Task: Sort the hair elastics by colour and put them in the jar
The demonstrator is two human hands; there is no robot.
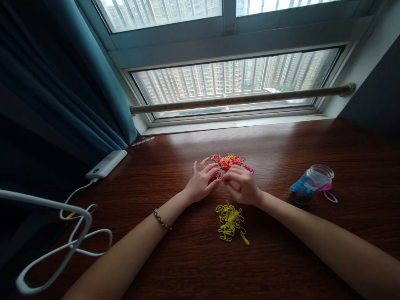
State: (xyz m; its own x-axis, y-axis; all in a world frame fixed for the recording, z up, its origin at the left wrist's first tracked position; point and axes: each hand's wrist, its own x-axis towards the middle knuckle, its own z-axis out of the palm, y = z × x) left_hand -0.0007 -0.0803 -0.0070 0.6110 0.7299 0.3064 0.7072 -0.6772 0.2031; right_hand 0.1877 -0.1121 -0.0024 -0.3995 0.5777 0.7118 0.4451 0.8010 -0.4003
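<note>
A mixed pile of small pink, red, orange and purple elastic bands (229,160) lies on the dark wooden table. At its left edge rests my left hand (201,181), fingers spread and fingertips touching the bands. My right hand (240,183) is over the near side of the pile, its fingers curled into a pinch close to my left thumb. Whatever sits between those fingertips is too small to make out. Nearer to me lies a separate loose heap of yellow-green elastic bands (230,221), below both hands and touched by neither.
On the right a clear glass jar (308,185) with blue contents leans tilted, a pink lid-like piece (327,186) beside it. A white power bank (106,164) with a looped white cable (84,225) is at left. Behind the table are a window and a rail (237,100).
</note>
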